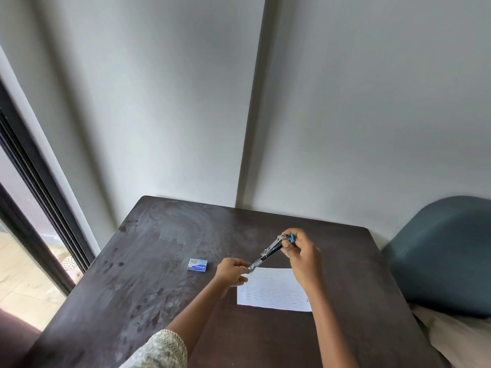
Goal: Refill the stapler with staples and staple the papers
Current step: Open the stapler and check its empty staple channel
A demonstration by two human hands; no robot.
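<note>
Stapler: held up off the bench, opened out into one long thin metal bar. It slopes from a blue end, high and to the right, down to a bare metal tip, low and to the left.
Long axis: a diagonal, upper right to lower left, its low end hanging just over the near-left corner of the papers.
Right hand: closed round the blue end, fingers pinched on it, carrying the weight.
Left hand: thumb and fingertips nipped together at the low metal tip. Whether there is a strip of staples between them or only the channel end is too small to tell.
Papers: a white printed sheet or small stack lying flat on the bench, right under both hands, untouched.
Staple box: a small blue carton on the bench, left of the left hand and clear of it. That hand is far the nearer one to it.
Bench: dark wood, scuffed, pushed against the wall.
Step, as I read it: the loading stage, stapler not yet closed.
What the next move turns on: anything fed in must run along that slope, from the low left end up towards the blue end, so the left hand does the feeding while the right holds the angle steady.
</note>
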